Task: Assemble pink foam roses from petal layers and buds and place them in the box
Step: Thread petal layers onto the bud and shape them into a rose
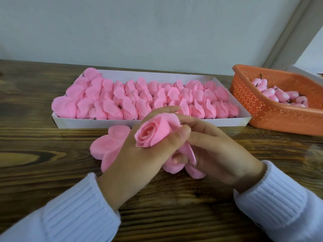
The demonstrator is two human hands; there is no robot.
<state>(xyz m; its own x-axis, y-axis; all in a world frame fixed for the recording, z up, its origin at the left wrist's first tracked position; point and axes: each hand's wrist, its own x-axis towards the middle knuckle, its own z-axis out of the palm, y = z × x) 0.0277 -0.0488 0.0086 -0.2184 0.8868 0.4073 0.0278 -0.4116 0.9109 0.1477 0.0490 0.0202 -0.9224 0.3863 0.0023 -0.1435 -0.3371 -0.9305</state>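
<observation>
Rose (153,131) mid-assembly, held in both hands above the table (43,163), just in front of the box (174,122).

White ribbed sleeves (83,206) nearest. Left hand (139,154) clamped round the rose, thumb across its front, fingers behind. Right hand (218,154) comes in from the right: fingers against the rose's side, thumb underneath, pinching a petal layer (189,151) that hangs below the rose. Flat petal stack (108,145) lies on the table left of the left hand, partly under it. Behind: box packed with rows of finished roses (157,98). Far right: orange basket (271,110) holding buds (272,95), well apart from the hands.
</observation>
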